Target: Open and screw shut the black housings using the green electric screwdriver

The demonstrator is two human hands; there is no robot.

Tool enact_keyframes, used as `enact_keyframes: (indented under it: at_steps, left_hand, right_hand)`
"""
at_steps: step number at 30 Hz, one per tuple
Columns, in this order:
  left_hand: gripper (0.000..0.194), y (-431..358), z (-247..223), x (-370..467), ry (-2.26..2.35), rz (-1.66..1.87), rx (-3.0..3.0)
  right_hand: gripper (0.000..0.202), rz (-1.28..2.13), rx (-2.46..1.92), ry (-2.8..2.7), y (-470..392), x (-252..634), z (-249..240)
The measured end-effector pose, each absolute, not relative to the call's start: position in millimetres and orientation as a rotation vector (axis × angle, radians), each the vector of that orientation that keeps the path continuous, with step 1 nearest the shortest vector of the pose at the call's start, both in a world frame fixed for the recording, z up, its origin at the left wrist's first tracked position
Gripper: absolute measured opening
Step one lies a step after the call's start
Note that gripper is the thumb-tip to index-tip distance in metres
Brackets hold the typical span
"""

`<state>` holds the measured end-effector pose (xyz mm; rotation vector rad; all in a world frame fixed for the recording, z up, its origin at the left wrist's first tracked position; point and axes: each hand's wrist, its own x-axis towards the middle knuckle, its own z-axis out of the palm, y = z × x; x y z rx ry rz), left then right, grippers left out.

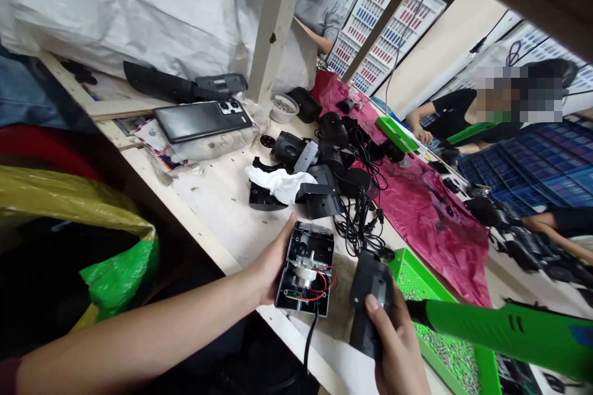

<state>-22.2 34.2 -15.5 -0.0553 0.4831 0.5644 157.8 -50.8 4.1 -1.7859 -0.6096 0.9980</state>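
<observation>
At the bench (pixel 206 203), the left hand (pixel 272 266) grips an open housing (pixel 303 268). The right hand (pixel 399 336) pinches a black cover (pixel 368 278).

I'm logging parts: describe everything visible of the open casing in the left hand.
The casing looks like boxy black plastic, its open side facing the camera. Inside are a whitish round part, red wires and a greenish board; a black cable leaves the near end. The left hand grips its side, over the white table.

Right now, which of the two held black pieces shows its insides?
The case in the left hand, with red wires inside; the piece in the right hand shows only its outside.
</observation>
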Motion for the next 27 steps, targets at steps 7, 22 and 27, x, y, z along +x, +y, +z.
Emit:
enact_keyframes:
  at_steps: [7, 22, 27]
  left_hand:
    - [0.070, 33.0, -16.2, -22.6, 0.457, 0.588, -0.112]
    - [0.071, 36.5, -22.4, -27.9, 0.437, 0.629, -0.114]
    - [0.072, 36.5, -24.1, -27.8, 0.481, 0.644, -0.093]
  right_hand:
    - [0.096, 0.940, -1.867, -0.648, -54.4, 166.7, 0.0]
    - [0.099, 0.427, -2.098, -1.227, -42.6, 164.2, -32.1]
    - [0.101, 0.369, -2.147, -1.311, -45.6, 159.8, -29.2]
